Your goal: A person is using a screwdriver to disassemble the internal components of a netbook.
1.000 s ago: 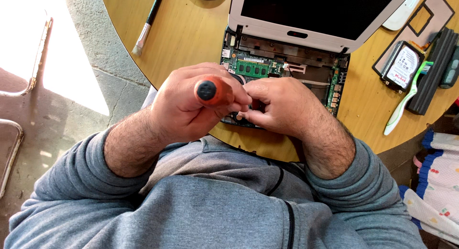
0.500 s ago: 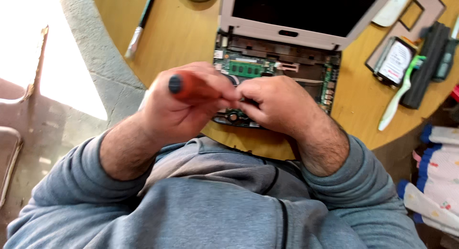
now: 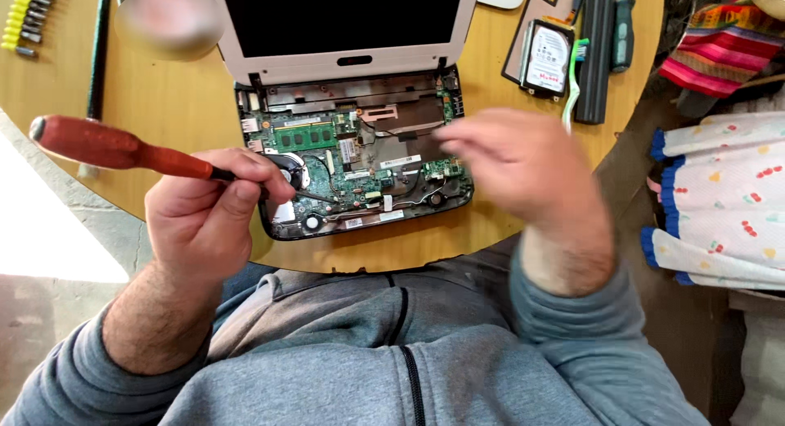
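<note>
Over the opened laptop [image 3: 360, 160], left hand [image 3: 208, 217] grips screwdriver [image 3: 123, 150].

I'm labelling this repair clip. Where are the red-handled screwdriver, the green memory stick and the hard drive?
red-handled screwdriver [image 3: 114, 148]: head view, middle of the handle.
green memory stick [image 3: 305, 136]: head view, centre of the module.
hard drive [image 3: 546, 56]: head view, middle of its top face.

Bare table [image 3: 188, 107] left of laptop [image 3: 360, 160]

A round wooden table [image 3: 188, 107] stands over a grey paved floor [image 3: 49, 320], sunlight [image 3: 41, 221] glaring white on the ground beside the table's curved edge.
</note>
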